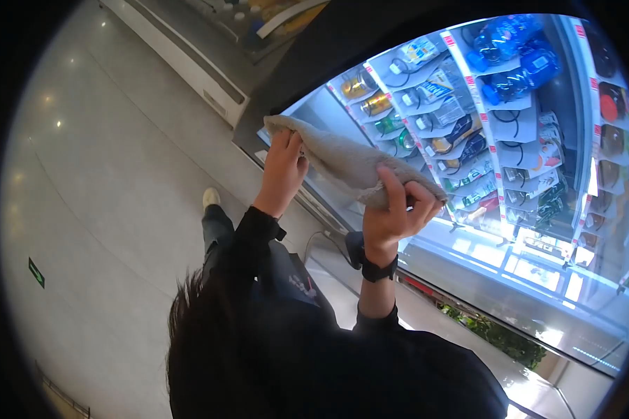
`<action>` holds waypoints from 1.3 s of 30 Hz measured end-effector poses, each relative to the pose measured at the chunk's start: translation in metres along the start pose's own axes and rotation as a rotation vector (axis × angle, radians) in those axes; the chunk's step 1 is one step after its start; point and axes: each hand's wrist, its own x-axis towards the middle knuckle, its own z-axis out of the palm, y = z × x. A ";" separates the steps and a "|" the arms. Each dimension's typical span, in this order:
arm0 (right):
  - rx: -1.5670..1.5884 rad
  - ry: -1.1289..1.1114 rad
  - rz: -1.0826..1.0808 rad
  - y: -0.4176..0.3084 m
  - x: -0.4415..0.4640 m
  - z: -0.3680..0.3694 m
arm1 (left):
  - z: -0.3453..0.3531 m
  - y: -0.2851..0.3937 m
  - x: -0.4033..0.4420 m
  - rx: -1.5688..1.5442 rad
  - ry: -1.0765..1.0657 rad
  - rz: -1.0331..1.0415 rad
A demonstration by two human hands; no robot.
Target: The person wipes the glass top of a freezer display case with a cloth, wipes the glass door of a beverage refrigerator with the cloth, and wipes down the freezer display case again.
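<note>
A grey cloth [339, 159] is stretched between my two hands in front of a lit vending machine [426, 269]. Its far left end is gripped by my left hand [281, 171], whose fingers curl over the edge. My right hand [397, 213], with a dark band on the wrist, clasps the opposite end, fingers bent around the fabric. The cloth lies against or just before the glass front; I cannot tell if it touches all along. Behind the glass, blue bottles [521, 66] and golden cans [376, 105] stand in rows.
Pale floor [112, 174] stretches along the left, with a green arrow sign [36, 273] on it. Another machine [210, 84] stands at the upper left. Green plants [496, 335] show near the lower right. A shoe [211, 197] is beside my left arm.
</note>
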 end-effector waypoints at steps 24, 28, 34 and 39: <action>-0.053 -0.511 -0.001 0.186 -0.222 -0.117 | 0.209 0.075 -0.259 -0.374 -0.129 -0.396; 0.158 -0.408 -0.041 0.138 -0.173 -0.075 | 0.156 0.046 -0.187 -0.242 -0.007 -0.371; 0.404 -0.369 -0.101 0.034 -0.080 0.006 | 0.029 -0.029 -0.069 -0.178 0.368 -0.376; 0.728 -0.415 -0.145 -0.060 0.003 0.070 | -0.142 -0.078 -0.037 0.185 0.203 -0.168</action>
